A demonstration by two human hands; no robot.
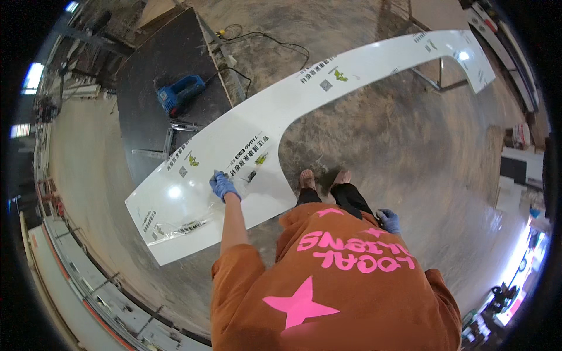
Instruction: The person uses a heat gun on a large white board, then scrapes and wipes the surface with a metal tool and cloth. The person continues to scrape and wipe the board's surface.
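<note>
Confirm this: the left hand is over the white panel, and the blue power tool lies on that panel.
Not quite: the left hand is over the white panel, but the blue power tool lies on the black board, not the panel, as the head view shows.

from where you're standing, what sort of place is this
Probably a woodworking or panel workshop: a blue power tool lies on a dark work surface, and a large white panel with a curved cut-out stretches across the view.
</note>
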